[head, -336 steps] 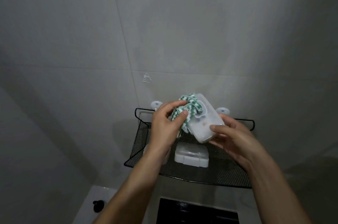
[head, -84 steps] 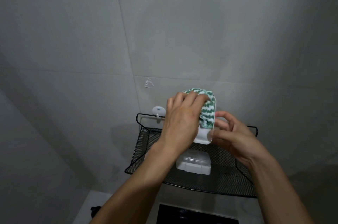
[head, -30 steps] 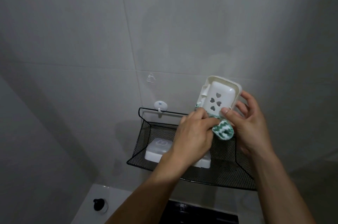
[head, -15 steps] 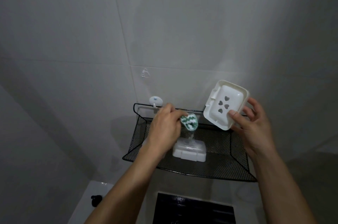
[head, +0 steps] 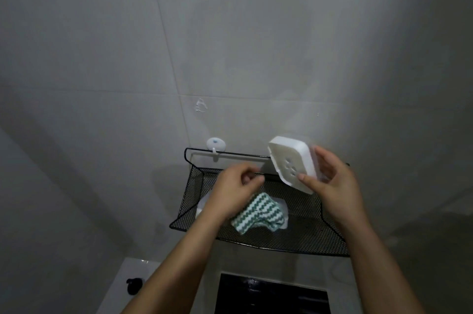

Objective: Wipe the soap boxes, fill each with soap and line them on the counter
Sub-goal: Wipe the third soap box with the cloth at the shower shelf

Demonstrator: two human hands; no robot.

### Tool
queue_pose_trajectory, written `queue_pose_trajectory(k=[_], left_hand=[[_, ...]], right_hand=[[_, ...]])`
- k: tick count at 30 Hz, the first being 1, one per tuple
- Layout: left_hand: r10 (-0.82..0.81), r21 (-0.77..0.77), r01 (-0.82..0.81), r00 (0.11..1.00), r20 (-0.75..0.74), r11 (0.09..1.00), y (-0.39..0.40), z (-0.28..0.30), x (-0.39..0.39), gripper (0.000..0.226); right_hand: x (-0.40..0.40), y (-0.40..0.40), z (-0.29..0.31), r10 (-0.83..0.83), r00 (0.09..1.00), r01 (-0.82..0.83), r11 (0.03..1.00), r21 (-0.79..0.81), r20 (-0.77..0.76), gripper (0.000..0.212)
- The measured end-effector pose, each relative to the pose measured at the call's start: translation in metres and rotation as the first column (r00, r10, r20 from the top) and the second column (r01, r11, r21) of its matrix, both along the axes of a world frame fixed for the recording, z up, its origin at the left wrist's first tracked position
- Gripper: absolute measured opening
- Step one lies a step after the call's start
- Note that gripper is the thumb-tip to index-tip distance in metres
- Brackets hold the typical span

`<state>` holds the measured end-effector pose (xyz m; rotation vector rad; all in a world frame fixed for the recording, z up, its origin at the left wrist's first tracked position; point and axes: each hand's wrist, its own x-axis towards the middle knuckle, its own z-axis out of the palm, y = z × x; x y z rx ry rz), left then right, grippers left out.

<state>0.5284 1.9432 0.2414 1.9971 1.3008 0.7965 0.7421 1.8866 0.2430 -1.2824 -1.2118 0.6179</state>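
My right hand grips a white soap box by its lower right corner and holds it tilted above the black mesh basket; the box's inner tray has small cut-out holes. My left hand hovers over the basket with loosely curled fingers and nothing in it. The green-and-white striped cloth lies crumpled in the basket on top of a closed white soap box. The edge of another white box shows beside my left wrist.
The basket hangs from a white wall hook on a grey tiled wall. Below it is a white counter with a small black object and a black rectangular panel.
My left hand has let go of the cloth, which now lies in the basket over a box. My right hand has turned the white box and kept it raised at the right.
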Motion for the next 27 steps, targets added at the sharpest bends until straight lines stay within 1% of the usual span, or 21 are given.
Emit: queue_pose_trajectory(k=[1,2,3,4,7,9,10,12,13,14,15,16,17,18,19,22,25,27], left_hand=[[0.032,-0.037,-0.027,0.99,0.136,0.999,0.0,0.012,-0.002,0.032],[0.04,-0.08,-0.022,0.971,0.236,0.997,0.0,0.023,-0.004,0.036],[0.033,-0.119,0.003,0.954,0.299,0.993,0.0,0.031,-0.006,0.041],[0.018,-0.148,0.033,0.945,0.327,0.988,-0.001,0.038,-0.007,0.046],[-0.032,-0.187,0.089,0.957,0.29,0.978,-0.005,0.05,-0.006,0.064],[-0.006,-0.184,0.048,0.974,0.224,0.982,-0.007,0.049,-0.004,0.073],[0.02,-0.18,0.018,0.978,0.209,0.984,-0.008,0.049,-0.005,0.074],[0.051,-0.194,0.001,0.964,0.263,0.981,-0.009,0.048,-0.007,0.068],[0.048,-0.206,0.018,0.948,0.314,0.978,-0.009,0.048,-0.01,0.065],[0.035,-0.212,0.047,0.929,0.367,0.976,-0.009,0.048,-0.014,0.064],[0.014,-0.21,0.083,0.906,0.423,0.974,-0.009,0.048,-0.018,0.064],[-0.012,-0.201,0.123,0.878,0.479,0.972,-0.008,0.047,-0.022,0.065],[-0.036,-0.194,0.163,0.847,0.53,0.967,-0.008,0.047,-0.026,0.067],[-0.06,-0.19,0.202,0.82,0.57,0.961,-0.007,0.046,-0.03,0.069],[-0.084,-0.186,0.24,0.797,0.598,0.953,-0.007,0.046,-0.032,0.07],[-0.139,-0.179,0.322,0.756,0.639,0.929,-0.005,0.044,-0.036,0.072],[-0.154,-0.178,0.357,0.728,0.668,0.917,-0.001,0.041,-0.041,0.073],[-0.109,-0.201,0.338,0.71,0.696,0.919,0.002,0.041,-0.04,0.064]], right_hand=[[-0.002,0.0,0.0,-0.002,0.997,0.001,1.0,0.01,0.076,0.07],[-0.003,0.0,0.0,-0.003,0.989,0.0,1.0,0.024,0.147,0.071],[-0.005,0.0,-0.001,0.0,0.978,-0.008,0.999,0.038,0.208,0.073],[-0.008,0.0,0.0,0.006,0.964,-0.021,0.998,0.055,0.265,0.074],[-0.015,0.0,0.002,0.023,0.899,-0.09,0.987,0.132,0.437,0.077],[-0.022,0.0,0.004,0.027,0.862,-0.121,0.981,0.153,0.506,0.079],[-0.024,0.0,0.005,0.031,0.85,-0.131,0.979,0.154,0.526,0.081],[-0.025,-0.001,0.005,0.062,0.838,-0.158,0.978,0.132,0.542,0.084],[-0.024,-0.001,0.005,0.101,0.858,-0.174,0.98,0.101,0.504,0.086],[-0.022,-0.002,0.004,0.15,0.901,-0.186,0.981,0.052,0.407,0.092],[-0.02,-0.003,0.005,0.195,0.95,-0.199,0.98,-0.008,0.244,0.098],[-0.016,-0.004,0.005,0.222,0.973,-0.219,0.974,-0.054,0.057,0.102],[-0.012,-0.005,0.004,0.246,0.964,-0.254,0.964,-0.076,-0.1,0.103],[-0.009,-0.006,0.002,0.28,0.938,-0.302,0.95,-0.084,-0.206,0.1],[-0.005,-0.006,0.001,0.329,0.903,-0.363,0.928,-0.08,-0.276,0.094],[-0.004,-0.007,0.001,0.431,0.792,-0.481,0.877,-0.007,-0.431,0.076],[-0.006,-0.009,0.005,0.452,0.7,-0.522,0.852,0.035,-0.553,0.068],[-0.005,-0.01,0.006,0.453,0.673,-0.528,0.848,0.049,-0.585,0.063]])
